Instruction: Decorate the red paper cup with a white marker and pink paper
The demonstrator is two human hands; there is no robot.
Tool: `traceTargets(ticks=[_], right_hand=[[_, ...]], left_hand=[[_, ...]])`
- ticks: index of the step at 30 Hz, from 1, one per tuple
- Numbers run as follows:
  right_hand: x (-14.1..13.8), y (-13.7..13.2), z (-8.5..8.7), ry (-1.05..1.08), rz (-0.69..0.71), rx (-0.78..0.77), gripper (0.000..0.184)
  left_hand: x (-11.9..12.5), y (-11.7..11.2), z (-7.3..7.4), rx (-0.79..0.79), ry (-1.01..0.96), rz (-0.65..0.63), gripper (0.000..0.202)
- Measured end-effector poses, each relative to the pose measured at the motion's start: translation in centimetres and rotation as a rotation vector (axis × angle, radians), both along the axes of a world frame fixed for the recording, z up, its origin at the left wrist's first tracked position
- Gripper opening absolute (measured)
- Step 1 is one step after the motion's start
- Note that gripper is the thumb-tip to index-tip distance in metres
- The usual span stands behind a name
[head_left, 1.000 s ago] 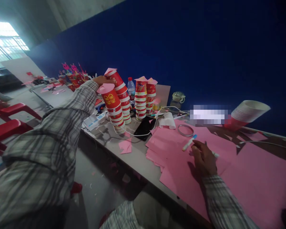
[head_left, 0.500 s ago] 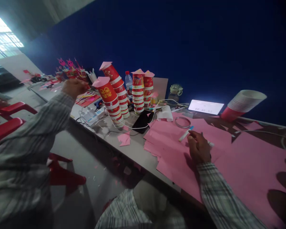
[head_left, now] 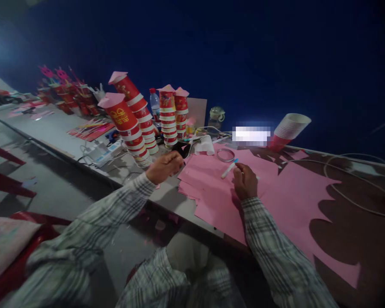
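Observation:
My left hand (head_left: 167, 167) is closed, fingertips pressed together, above the table's front edge by the pink paper; anything within it is too small or hidden to make out. My right hand (head_left: 246, 182) rests with curled fingers on the pink paper sheets (head_left: 208, 184). A small whitish end shows past its far side, but the thing in it is hidden. Just left of those fingers lies a white pen-like tube with a blue cap (head_left: 229, 169). Behind it is a tape-like ring (head_left: 225, 155). Towers of red paper cups (head_left: 125, 124) with pink cone tops stand beyond my left hand.
A tilted stack of cups (head_left: 290, 128) stands at the back right beside a bright screen (head_left: 252, 134). White cables (head_left: 336, 196), a power strip (head_left: 105, 154), a bottle (head_left: 154, 105) and a glass jar (head_left: 216, 119) are also there. Red chairs (head_left: 28, 256) stand left.
My left hand has come from beside the cup towers, rightward and down toward the pink paper. The view has turned right. My right hand stays by the blue-capped tube.

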State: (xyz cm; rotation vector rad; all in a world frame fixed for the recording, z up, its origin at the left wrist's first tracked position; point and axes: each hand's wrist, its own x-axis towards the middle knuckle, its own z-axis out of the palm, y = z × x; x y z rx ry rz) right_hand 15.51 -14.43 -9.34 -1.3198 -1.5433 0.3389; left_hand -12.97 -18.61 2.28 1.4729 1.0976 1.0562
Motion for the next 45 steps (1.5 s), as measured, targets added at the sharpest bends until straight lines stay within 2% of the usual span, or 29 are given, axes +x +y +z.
traceTargets(ticks=[3, 5, 7, 10, 14, 18, 23, 26, 30, 32, 36, 39, 42, 44, 45], right_hand=[[0.3, 0.2, 0.2, 0.010, -0.020, -0.001, 0.045], [0.5, 0.4, 0.2, 0.017, -0.061, 0.019, 0.043], [0.8, 0.5, 0.1, 0.027, -0.085, 0.028, 0.042], [1.1, 0.7, 0.0, 0.030, -0.105, 0.048, 0.041], [1.0, 0.7, 0.1, -0.024, -0.107, 0.057, 0.038], [0.6, 0.5, 0.4, -0.084, -0.099, 0.084, 0.038], [0.4, 0.0, 0.7, -0.099, -0.111, 0.064, 0.035], [0.4, -0.1, 0.9, -0.086, -0.110, 0.027, 0.033], [0.5, -0.1, 1.1, -0.067, -0.106, 0.012, 0.030], [0.5, -0.1, 1.1, -0.061, -0.102, 0.016, 0.029], [0.7, 0.1, 1.1, -0.067, -0.109, 0.018, 0.031], [0.7, 0.1, 1.0, -0.034, -0.119, 0.015, 0.032], [0.6, 0.0, 1.1, 0.064, -0.107, -0.028, 0.032], [0.4, -0.1, 1.2, 0.208, -0.069, -0.101, 0.034], [0.2, -0.2, 1.3, 0.299, -0.041, -0.143, 0.036]], left_hand=[[4.7, 3.5, -3.1, 0.006, -0.094, -0.066, 0.045], [7.3, 5.6, -4.7, -0.009, -0.068, -0.082, 0.043], [9.2, 7.4, -6.0, 0.014, -0.029, 0.002, 0.039], [10.4, 9.3, -7.5, 0.111, 0.077, 0.171, 0.028], [9.7, 11.5, -9.0, 0.255, 0.323, 0.317, 0.011], [8.8, 13.6, -9.8, 0.340, 0.441, 0.377, 0.019], [9.8, 15.4, -9.5, 0.436, 0.808, 0.334, 0.050], [10.7, 16.0, -9.4, 0.387, 0.895, 0.293, 0.052], [11.1, 16.4, -9.9, 0.221, 0.966, 0.248, 0.046], [10.9, 16.6, -10.2, 0.184, 0.891, 0.259, 0.041], [10.4, 16.9, -10.0, 0.121, 0.337, 0.359, 0.032], [10.0, 16.6, -8.9, 0.045, 0.087, 0.405, 0.030], [9.5, 15.1, -7.4, -0.083, -0.125, 0.367, 0.037], [9.4, 13.5, -6.6, -0.143, -0.245, 0.302, 0.037], [9.4, 12.7, -6.3, -0.261, -0.447, 0.235, 0.035]])
